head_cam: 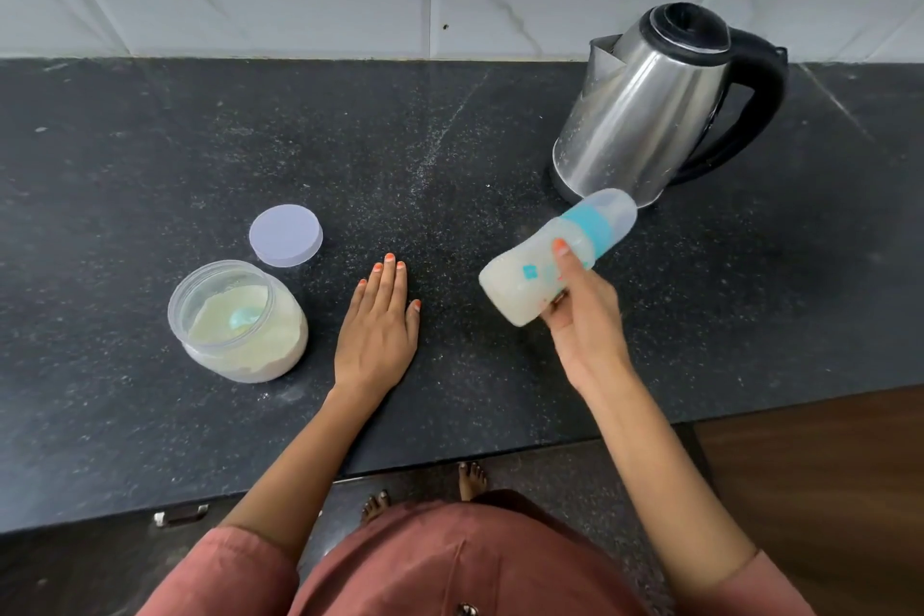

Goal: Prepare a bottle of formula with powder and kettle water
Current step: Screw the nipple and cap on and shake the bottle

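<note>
Translucent teal-collared plastic bottle [515, 288], milky-full: likely light, slippery | right hand [585, 315] grips mid-body, near steel kettle [640, 115] | left hand [380, 325] flat, empty.

Soft even light, blurred bottle [530, 275], bowed edges

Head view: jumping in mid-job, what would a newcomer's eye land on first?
The tilted bottle of milky liquid, cap on, gripped by the right hand above the counter, just in front of the steel kettle at right. Then the open powder jar at left, its lid lying behind it, and the left hand flat on the counter between jar and bottle.
</note>
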Demonstrator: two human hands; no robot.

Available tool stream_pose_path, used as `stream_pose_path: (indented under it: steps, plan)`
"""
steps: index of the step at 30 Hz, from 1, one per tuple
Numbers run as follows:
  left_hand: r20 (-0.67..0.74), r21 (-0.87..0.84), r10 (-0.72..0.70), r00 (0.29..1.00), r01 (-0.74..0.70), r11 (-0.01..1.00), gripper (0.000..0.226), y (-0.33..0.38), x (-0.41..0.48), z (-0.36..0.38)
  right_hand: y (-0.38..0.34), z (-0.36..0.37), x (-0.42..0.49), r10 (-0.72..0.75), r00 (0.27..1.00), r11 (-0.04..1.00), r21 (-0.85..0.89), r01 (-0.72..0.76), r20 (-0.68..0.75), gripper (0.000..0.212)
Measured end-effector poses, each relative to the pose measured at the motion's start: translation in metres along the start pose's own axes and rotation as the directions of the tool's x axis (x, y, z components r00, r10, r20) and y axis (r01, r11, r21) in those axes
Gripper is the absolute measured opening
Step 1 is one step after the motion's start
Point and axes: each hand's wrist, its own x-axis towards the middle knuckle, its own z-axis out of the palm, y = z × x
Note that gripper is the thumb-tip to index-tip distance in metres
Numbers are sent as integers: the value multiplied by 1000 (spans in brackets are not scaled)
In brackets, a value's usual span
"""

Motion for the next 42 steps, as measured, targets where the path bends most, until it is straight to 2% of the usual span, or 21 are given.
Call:
stream_pose_path:
  steps: [3,5,7,9,11,13,15,16,18,21,22,24,27,29,32,33,34,38,39,40,42]
  plan:
    - [-3,-7,1,1000,-1,1000,52,0,1,-1,16,-2,-19,94,981,940,-339,-32,169,12]
    - [6,2,-1,1000,1,1000,52,-1,1,1,18,-6,-24,133,966,896,-444,-21,223,16]
    - [1,14,0,1000,0,1000,54,-2,1,2,13,-5,-17,97,980,960,-275,-45,176,17]
    - [-12,24,7,1000,-6,1000,64,-2,1,4,6,-4,-5,53,998,999,-9,-53,36,11]
    - [-13,30,13,1000,-13,999,69,-2,1,5,7,-3,-1,36,999,997,74,-33,-39,8]
    - [-16,25,7,1000,-6,1000,66,-2,1,4,11,-2,-10,75,997,993,-90,-72,32,9]
    - [-7,23,0,1000,0,1000,56,-2,2,4,17,-5,-23,143,977,941,-326,-86,156,12]
    - [-5,18,-2,1000,2,1000,53,-3,2,4,16,-6,-25,153,970,923,-379,-73,187,13]
    - [-9,9,-4,1000,4,1000,52,-2,1,4,9,-4,-19,110,978,955,-293,-53,180,13]
    - [-14,7,2,1000,-2,1000,52,-1,1,3,-2,1,0,25,1000,998,55,-25,14,10]
    - [-7,5,2,1000,-2,1000,52,-1,1,4,-1,2,1,11,1000,996,87,-11,-9,10]
    - [-10,1,0,1000,0,1000,51,-1,0,3,5,4,-7,36,998,998,-62,-32,59,10]
    - [1,1,0,1000,0,1000,52,-1,1,2,15,1,-26,131,965,909,-415,-27,225,16]
    - [-1,-5,-4,1000,4,1000,52,0,1,1,11,0,-23,113,968,926,-377,-20,225,18]
    - [-9,-2,-4,1000,4,1000,53,-1,0,1,3,2,-7,41,997,999,-22,-40,67,14]
    - [-7,-2,-6,1000,6,1000,53,-1,0,1,3,2,-4,27,999,999,32,-28,31,11]
    - [-5,-1,-5,1000,5,1000,53,-1,0,2,4,2,-6,29,999,1000,8,-29,39,10]
    - [-10,6,-3,1000,3,1000,51,-2,1,3,14,-2,-27,145,958,909,-416,-30,248,18]
    - [-5,3,-4,1000,4,1000,51,-1,1,3,12,-4,-28,156,952,894,-447,-23,264,20]
    - [-2,0,-6,1000,6,1000,52,-1,1,3,10,-4,-26,140,956,909,-416,-22,256,21]
    - [-7,-5,-4,1000,4,1000,52,-1,1,3,5,-3,-17,84,984,977,-208,-50,159,17]
